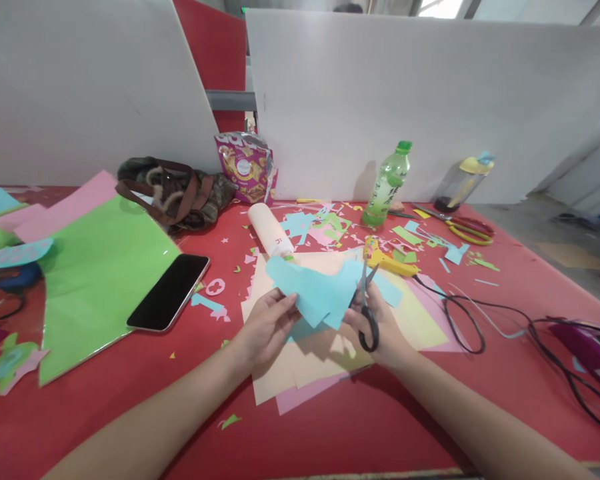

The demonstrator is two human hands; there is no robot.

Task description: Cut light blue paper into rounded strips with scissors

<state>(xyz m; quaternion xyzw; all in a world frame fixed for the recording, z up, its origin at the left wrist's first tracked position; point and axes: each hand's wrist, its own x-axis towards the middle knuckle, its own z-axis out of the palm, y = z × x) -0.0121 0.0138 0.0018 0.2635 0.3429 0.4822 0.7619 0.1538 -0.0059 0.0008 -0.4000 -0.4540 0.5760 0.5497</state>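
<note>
A light-blue paper cutout [313, 290] is held up over the middle of the table. Its left edge is pinched between the thumb and fingers of my left hand [270, 327]. My right hand [380, 327] has a pair of black-handled scissors [369, 327], blades pointing up and slightly parted, and its fingers also meet the right side of the blue paper. Beneath both hands lies a stack of cream, yellow and pink paper sheets [275, 373]. Just behind the cutout, a yellow glue gun [387, 261] rests on the sheets, its cord trailing right.
Left of the hands are a phone [169, 293] and green sheets [95, 280]. A white bottle [270, 230], a snack bag [247, 167], a green drink bottle [387, 187] and red-and-yellow-handled scissors [470, 229] stand or lie behind. Paper scraps are scattered about. Black cords [535, 333] cross the right side.
</note>
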